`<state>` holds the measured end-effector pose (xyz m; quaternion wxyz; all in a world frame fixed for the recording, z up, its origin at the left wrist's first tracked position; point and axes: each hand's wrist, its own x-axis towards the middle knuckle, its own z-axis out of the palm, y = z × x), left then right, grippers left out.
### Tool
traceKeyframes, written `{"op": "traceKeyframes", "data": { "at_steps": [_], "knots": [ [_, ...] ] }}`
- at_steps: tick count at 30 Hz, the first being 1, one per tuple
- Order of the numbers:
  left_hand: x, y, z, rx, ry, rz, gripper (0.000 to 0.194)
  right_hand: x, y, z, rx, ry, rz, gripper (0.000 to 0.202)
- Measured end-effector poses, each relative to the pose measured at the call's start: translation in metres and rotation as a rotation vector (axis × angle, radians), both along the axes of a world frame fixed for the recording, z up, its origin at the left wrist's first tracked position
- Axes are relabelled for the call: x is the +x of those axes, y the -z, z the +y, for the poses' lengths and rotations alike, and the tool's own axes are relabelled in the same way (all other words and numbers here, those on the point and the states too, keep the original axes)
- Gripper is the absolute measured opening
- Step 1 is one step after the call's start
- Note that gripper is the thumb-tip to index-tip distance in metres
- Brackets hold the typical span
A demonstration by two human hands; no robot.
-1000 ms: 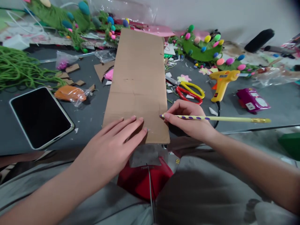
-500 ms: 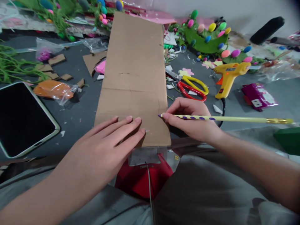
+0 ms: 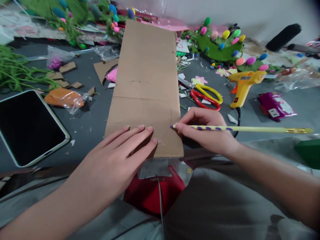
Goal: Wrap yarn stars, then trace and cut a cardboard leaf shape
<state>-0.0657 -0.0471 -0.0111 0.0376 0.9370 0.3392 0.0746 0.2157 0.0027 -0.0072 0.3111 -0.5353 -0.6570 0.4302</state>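
**Pencil (image 3: 250, 129) at the right edge of the cardboard (image 3: 150, 66): slip risk**

We have the cardboard lying flat on the table (image 3: 85, 130), long side running away from us, near end at about the table's front edge, maybe slightly over it. Left hand (image 3: 120, 148) is flat and spread on the cardboard's near-left part, holding nothing, fingertips down. Right hand (image 3: 207, 137) is closed in a narrow pinch on the pencil, close to its tip, beside the cardboard's right edge. Tip is at the surface just inside that edge; we can't tell whether it's actually in contact. Faint curved line on the cardboard just beyond the tip.

Our risk read:
- Cardboard could pivot: left hand's hold is on one side only, pencil works the other. Any sideways push would skew the line.
- Tip could run off the right edge; little margin there.
- Near end could dip under pressure if it does overhang.
- Crease across the cardboard, beyond the left hand, could flex or jog the tip.
- Scissors (image 3: 193, 87) lie just right of the cardboard, glue gun (image 3: 243, 85) further right with a small light lit. If it's hot, a wide right-arm swing could catch it or its cord (image 3: 238, 116).

Phone (image 3: 32, 128), left of the cardboard, is well apart from the pencil.
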Motion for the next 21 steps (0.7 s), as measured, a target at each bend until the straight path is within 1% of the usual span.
{"op": "traceKeyframes", "data": {
  "at_steps": [2,4,7,9,11,13,15,18,19,21],
  "knots": [
    [-0.006,-0.007,0.001,-0.013,-0.035,-0.028,0.05,0.002,-0.004,0.002,0.068,0.084,0.025,0.024],
    [-0.017,-0.015,0.002,-0.016,-0.154,-0.059,0.059,0.003,-0.008,0.004,0.113,0.108,0.027,0.024],
    [-0.036,-0.022,0.0,0.0,-0.357,-0.058,0.071,-0.001,-0.015,0.005,0.133,0.055,0.015,0.019],
    [-0.044,-0.021,-0.003,-0.001,-0.416,-0.092,0.072,-0.008,-0.017,0.006,0.137,0.013,0.014,0.014],
    [-0.046,-0.02,-0.005,-0.033,-0.435,-0.146,0.07,-0.016,-0.015,0.009,0.116,-0.027,0.035,0.015],
    [-0.044,-0.019,-0.009,-0.082,-0.449,-0.203,0.065,-0.022,-0.011,0.014,0.071,-0.049,0.068,0.02],
    [-0.041,-0.019,-0.012,-0.143,-0.458,-0.278,0.062,-0.024,-0.007,0.02,0.045,-0.023,0.071,0.023],
    [-0.035,-0.018,-0.016,-0.252,-0.454,-0.391,0.057,-0.024,-0.007,0.023,0.086,0.07,0.039,0.022],
    [-0.033,-0.018,-0.017,-0.261,-0.441,-0.404,0.056,-0.024,-0.008,0.022,0.104,0.085,0.031,0.021],
    [-0.027,-0.015,-0.017,-0.219,-0.393,-0.385,0.053,-0.025,-0.014,0.014,0.11,0.071,0.03,0.018]
  ]
}}
